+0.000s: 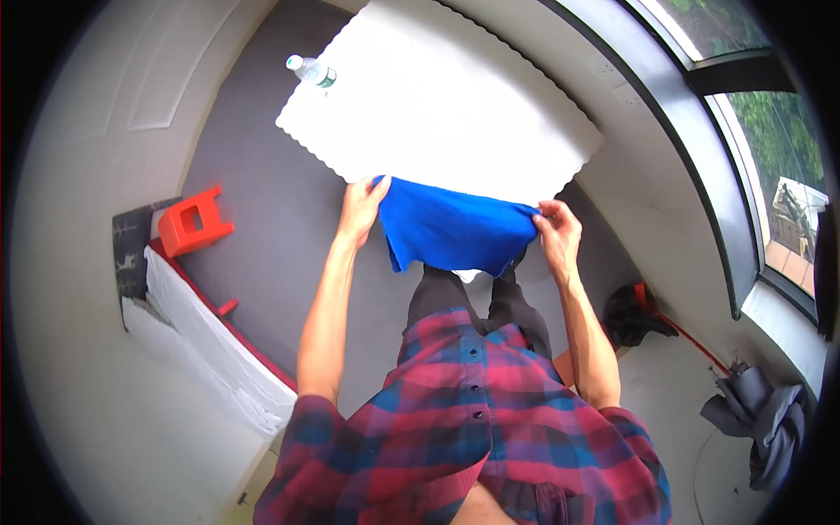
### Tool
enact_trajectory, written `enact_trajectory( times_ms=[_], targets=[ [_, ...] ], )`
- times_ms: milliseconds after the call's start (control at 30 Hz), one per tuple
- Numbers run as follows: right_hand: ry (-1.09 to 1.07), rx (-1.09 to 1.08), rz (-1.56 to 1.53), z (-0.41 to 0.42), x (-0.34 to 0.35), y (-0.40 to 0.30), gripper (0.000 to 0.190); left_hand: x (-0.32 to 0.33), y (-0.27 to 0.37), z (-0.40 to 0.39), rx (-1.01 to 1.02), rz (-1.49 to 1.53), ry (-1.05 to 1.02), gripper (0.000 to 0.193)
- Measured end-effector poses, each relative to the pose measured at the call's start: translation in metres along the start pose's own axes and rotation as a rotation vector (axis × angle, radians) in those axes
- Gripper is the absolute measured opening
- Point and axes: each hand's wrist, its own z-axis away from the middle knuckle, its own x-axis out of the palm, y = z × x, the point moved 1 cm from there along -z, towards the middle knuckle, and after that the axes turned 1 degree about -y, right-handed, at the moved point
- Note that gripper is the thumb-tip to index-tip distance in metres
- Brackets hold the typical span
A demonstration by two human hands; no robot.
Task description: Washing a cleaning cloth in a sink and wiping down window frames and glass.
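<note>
A blue cloth (456, 226) is stretched between my two hands at the near edge of a table with a white, scalloped-edge cover (446, 98). My left hand (362, 209) pinches its upper left corner between thumb and fingers. The upper right corner is held in my right hand (558, 231), fingers curled. The cloth hangs down in front of my legs, its lower edge uneven. A small white piece (466, 275) shows below the cloth; what it belongs to is hidden.
A clear plastic bottle (314, 71) with a white cap lies near the table's left edge. On the left, a red plastic stool (195, 222) is beside a white-covered, red-edged object (203, 328). A folded grey umbrella (755, 400) is at the right, near the window wall.
</note>
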Motion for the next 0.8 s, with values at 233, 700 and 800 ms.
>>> enact_trajectory(
  times_ms=[233, 700, 800],
  targets=[
    [0.208, 0.257, 0.457, -0.161, 0.078, 0.106, 0.030, 0.021, -0.048, -0.245, 0.143, -0.664, 0.064, 0.044],
    [0.131, 0.526, 0.029, -0.213, 0.051, 0.117, 0.029, 0.218, -0.211, -0.044, -1.246, 0.862, 0.469, 0.046],
    [0.065, 0.497, 0.030, -0.213, 0.053, 0.107, 0.026, 0.231, -0.201, -0.038, -1.293, 0.753, 0.703, 0.041]
  ],
)
